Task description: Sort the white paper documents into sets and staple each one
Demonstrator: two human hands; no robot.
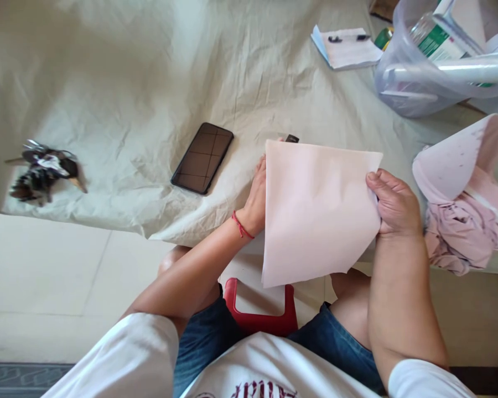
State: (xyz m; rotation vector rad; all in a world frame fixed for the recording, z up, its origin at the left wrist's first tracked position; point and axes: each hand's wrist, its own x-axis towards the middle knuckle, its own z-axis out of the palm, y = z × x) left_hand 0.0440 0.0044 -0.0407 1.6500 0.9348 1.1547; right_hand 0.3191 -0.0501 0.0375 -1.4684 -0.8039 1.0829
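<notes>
A pale pink sheet (321, 204), paper or thin cloth, is held up over the table's front edge and my lap. My right hand (394, 202) pinches its right edge, thumb on the near face and fingers behind. My left hand (256, 193), with a red string bracelet (241, 225) at the wrist, is at the sheet's left edge, partly behind it. Most of its fingers are hidden, so I cannot tell whether it grips anything. A small black object (292, 139) peeks out above the sheet's top edge; its kind is unclear.
A dark phone (202, 158) lies left of the sheet on the cloth-covered table (149, 99). Farther left is a blurred bunch of small dark items (45, 171). At right are crumpled pink fabric (460, 226), a filled clear plastic bin (415, 83) and a notepad (348, 50). A red stool (259, 323) is below.
</notes>
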